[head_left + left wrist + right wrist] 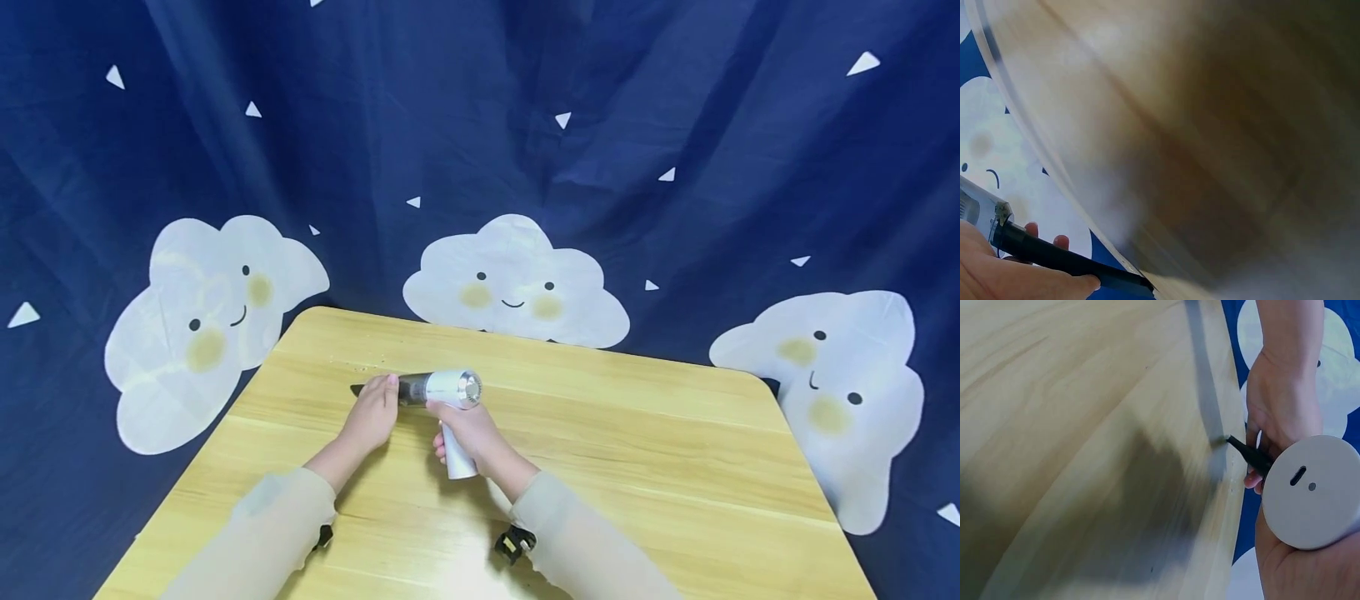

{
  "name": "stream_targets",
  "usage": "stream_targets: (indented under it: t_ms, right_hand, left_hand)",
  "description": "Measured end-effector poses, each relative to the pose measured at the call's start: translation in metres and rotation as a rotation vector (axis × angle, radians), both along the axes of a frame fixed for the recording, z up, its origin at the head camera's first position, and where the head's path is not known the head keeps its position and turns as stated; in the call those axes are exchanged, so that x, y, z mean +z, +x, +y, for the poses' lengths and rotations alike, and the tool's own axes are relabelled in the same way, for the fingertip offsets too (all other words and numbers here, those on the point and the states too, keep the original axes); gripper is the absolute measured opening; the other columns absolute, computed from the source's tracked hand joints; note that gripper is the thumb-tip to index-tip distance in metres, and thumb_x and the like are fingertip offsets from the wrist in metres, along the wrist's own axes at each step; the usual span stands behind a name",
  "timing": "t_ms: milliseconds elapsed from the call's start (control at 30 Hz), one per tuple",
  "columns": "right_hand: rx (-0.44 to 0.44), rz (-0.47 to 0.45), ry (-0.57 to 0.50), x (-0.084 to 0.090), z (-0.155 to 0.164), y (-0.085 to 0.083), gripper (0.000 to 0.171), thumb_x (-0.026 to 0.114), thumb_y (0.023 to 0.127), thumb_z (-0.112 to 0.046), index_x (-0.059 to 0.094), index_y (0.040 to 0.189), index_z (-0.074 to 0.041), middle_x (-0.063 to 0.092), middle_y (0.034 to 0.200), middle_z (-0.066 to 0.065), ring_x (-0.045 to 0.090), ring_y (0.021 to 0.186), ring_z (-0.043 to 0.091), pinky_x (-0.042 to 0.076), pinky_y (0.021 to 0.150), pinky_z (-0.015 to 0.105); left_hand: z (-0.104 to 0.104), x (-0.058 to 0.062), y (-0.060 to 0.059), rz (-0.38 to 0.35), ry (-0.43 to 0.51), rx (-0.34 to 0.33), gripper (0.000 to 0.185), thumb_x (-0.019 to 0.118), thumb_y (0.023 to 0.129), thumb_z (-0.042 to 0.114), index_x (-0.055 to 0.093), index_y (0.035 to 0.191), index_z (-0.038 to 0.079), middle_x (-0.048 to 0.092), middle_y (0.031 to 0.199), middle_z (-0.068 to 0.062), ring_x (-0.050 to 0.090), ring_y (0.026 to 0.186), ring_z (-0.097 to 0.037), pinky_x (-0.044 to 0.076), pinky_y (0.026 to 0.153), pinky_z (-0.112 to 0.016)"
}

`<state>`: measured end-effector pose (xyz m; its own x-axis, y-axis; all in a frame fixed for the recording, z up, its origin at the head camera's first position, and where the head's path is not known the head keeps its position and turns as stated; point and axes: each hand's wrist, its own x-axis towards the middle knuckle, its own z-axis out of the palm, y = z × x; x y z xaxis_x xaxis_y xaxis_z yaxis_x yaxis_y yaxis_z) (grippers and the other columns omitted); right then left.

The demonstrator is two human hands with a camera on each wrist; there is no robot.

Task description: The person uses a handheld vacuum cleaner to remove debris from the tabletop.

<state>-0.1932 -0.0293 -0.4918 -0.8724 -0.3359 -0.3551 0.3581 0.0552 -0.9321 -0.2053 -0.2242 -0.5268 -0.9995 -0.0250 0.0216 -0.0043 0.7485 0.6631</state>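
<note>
A white handheld vacuum cleaner point(446, 386) with a dark see-through front part and a thin black nozzle point(1066, 257) is held over the wooden table. My right hand point(477, 435) grips its white handle point(458, 458), whose round flat end point(1310, 490) faces the right wrist camera. At the front, my left hand point(372, 414) holds the black nozzle, thumb on one side and fingertips point(1061, 241) on the other. The nozzle tip sticks out past the left hand, pointing left. Small crumbs point(367, 367) lie on the tabletop just beyond it.
The pale wooden table point(637, 450) has rounded far corners. Behind it hangs a dark blue curtain point(480, 108) with white clouds and triangles. Black straps point(515, 543) with a small device hang below the right sleeve.
</note>
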Motion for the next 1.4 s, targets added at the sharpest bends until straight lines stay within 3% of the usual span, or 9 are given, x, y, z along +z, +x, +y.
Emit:
stream_targets:
  t_ms: [300, 667, 933, 1133, 1400]
  right_hand:
    - [0.006, 0.054, 0.031, 0.01, 0.021, 0.004, 0.04, 0.069, 0.094, -0.033, 0.058, 0.113, 0.0, 0.062, 0.062, 0.008, 0.059, 0.048, 0.014, 0.055, 0.046, 0.028]
    - [-0.032, 0.071, 0.056, 0.006, 0.035, -0.001, 0.046, 0.071, 0.093, -0.036, 0.058, 0.112, 0.004, 0.062, 0.061, 0.008, 0.059, 0.047, 0.014, 0.056, 0.048, 0.031]
    - [-0.061, 0.07, 0.075, 0.006, 0.036, -0.004, 0.046, 0.07, 0.093, -0.036, 0.058, 0.113, 0.004, 0.063, 0.062, 0.009, 0.06, 0.047, 0.015, 0.058, 0.05, 0.035]
    - [-0.077, 0.073, 0.062, 0.005, 0.032, -0.006, 0.039, 0.07, 0.093, -0.034, 0.059, 0.111, -0.001, 0.062, 0.061, 0.008, 0.059, 0.047, 0.015, 0.056, 0.048, 0.032]
    - [-0.111, 0.072, 0.022, 0.001, 0.023, -0.009, 0.041, 0.071, 0.093, -0.032, 0.058, 0.115, 0.0, 0.062, 0.063, 0.009, 0.059, 0.047, 0.015, 0.056, 0.048, 0.03]
  left_hand:
    - [0.018, 0.0, -0.005, 0.039, 0.019, -0.031, 0.066, 0.014, 0.111, 0.038, 0.045, 0.144, -0.01, 0.041, 0.15, -0.028, 0.033, 0.141, -0.045, 0.023, 0.119, -0.056]
    - [0.033, -0.002, -0.018, 0.015, 0.035, -0.067, 0.071, 0.012, 0.11, 0.046, 0.042, 0.147, -0.006, 0.037, 0.155, -0.025, 0.027, 0.146, -0.042, 0.02, 0.12, -0.055]
    - [0.037, -0.006, -0.027, 0.067, 0.043, -0.092, 0.064, 0.015, 0.111, 0.037, 0.043, 0.145, -0.009, 0.04, 0.152, -0.026, 0.031, 0.143, -0.042, 0.022, 0.119, -0.054]
    - [0.035, -0.009, -0.032, 0.074, 0.035, -0.1, 0.064, 0.015, 0.111, 0.037, 0.043, 0.146, -0.009, 0.041, 0.151, -0.026, 0.031, 0.144, -0.042, 0.022, 0.12, -0.053]
    - [0.027, -0.011, -0.04, 0.083, 0.029, -0.111, 0.069, 0.011, 0.11, 0.041, 0.041, 0.146, -0.01, 0.038, 0.152, -0.028, 0.03, 0.144, -0.044, 0.02, 0.12, -0.054]
